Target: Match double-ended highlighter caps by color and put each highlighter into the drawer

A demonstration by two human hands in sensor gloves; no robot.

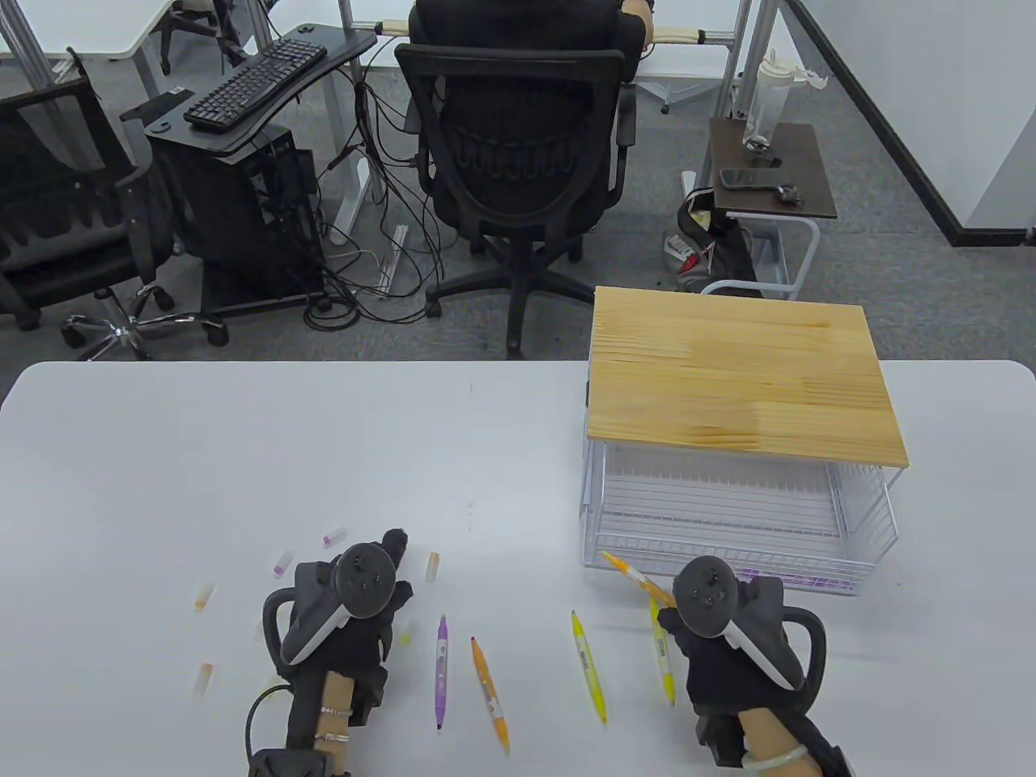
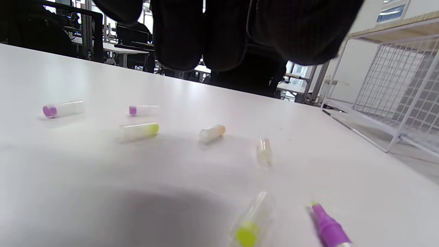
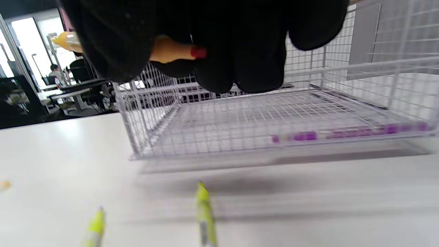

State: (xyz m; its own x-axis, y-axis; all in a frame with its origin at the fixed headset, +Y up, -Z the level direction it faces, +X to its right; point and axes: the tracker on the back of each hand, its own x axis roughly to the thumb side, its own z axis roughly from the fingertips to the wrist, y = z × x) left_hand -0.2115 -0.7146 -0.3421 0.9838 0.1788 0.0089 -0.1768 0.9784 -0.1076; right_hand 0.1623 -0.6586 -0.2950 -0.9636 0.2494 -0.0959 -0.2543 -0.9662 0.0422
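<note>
We see the wire drawer (image 1: 732, 518) near the table's right edge holding one purple highlighter (image 3: 346, 133) along its front wall. Our right hand (image 1: 716, 639) grips an orange highlighter (image 1: 639, 579) just before it; our left hand (image 1: 356, 607) hovers relaxed, holding nothing, over loose caps (image 2: 139, 131).

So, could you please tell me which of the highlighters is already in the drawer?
The purple highlighter lying along the front edge of the wire drawer. The others are outside it: four on the table, one orange held in the right hand.

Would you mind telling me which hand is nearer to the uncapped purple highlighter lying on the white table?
The left hand. It hovers just left of the uncapped purple highlighter, while the right hand is far off to its right, by the white wire drawer, gripping an orange highlighter.
</note>
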